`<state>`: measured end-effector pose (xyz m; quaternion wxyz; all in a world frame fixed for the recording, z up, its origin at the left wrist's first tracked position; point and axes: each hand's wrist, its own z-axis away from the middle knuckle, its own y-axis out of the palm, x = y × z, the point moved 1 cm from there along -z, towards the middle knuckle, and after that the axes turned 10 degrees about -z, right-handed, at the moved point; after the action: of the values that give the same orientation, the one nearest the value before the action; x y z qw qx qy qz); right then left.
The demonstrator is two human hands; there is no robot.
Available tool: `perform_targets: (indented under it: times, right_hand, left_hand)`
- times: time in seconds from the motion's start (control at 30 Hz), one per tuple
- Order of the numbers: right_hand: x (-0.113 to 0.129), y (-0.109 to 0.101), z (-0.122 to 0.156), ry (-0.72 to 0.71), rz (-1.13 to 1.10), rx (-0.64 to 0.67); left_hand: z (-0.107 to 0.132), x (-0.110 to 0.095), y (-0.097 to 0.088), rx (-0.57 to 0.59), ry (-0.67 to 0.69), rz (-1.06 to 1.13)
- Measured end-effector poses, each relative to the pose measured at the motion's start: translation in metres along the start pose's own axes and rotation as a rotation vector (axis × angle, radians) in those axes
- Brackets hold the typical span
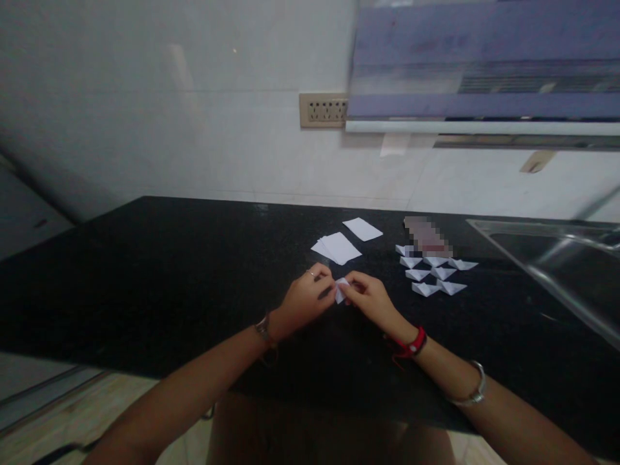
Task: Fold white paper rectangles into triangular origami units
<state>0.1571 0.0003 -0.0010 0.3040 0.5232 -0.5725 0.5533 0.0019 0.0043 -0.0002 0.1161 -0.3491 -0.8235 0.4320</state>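
Note:
A small folded white paper is held between my two hands above the black countertop. My left hand pinches its left side, with a ring on one finger. On the other side, my right hand grips the paper between thumb and fingers. Just beyond my hands lies a stack of white paper sheets, slightly fanned. Another small pile of white paper sits behind it. To the right, several folded white paper pieces stand in loose rows.
A pixelated flat object lies behind the folded pieces. The metal sink is set into the black countertop at the right. A socket panel is on the tiled wall, beside a purple-and-white hanging panel.

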Motion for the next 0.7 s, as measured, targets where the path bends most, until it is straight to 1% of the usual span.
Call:
perform_targets:
  times: [0.13, 0.2, 0.27, 0.4, 0.57, 0.7]
  right_hand:
    - [0.001, 0.001, 0.001, -0.013, 0.067, -0.069]
    - [0.001, 0.0, 0.001, -0.014, 0.067, -0.078]
    - [0.0, -0.001, 0.001, -0.011, 0.043, -0.06]
    - [0.001, -0.004, 0.001, -0.036, -0.056, 0.044]
    - [0.003, -0.004, 0.002, -0.062, -0.158, 0.111]
    - [0.005, -0.006, 0.002, -0.133, -0.082, 0.114]
  left_hand:
    - [0.001, -0.002, -0.001, 0.0, 0.071, -0.06]
    - [0.001, -0.003, -0.002, 0.007, 0.088, -0.046]
    - [0.0, -0.002, -0.003, -0.002, 0.048, 0.027]
    - [-0.004, 0.006, -0.006, -0.045, -0.102, 0.215]
    - [-0.005, 0.017, -0.002, 0.03, -0.105, 0.338]
    - [-0.004, 0.017, 0.001, 0.073, -0.104, 0.399]
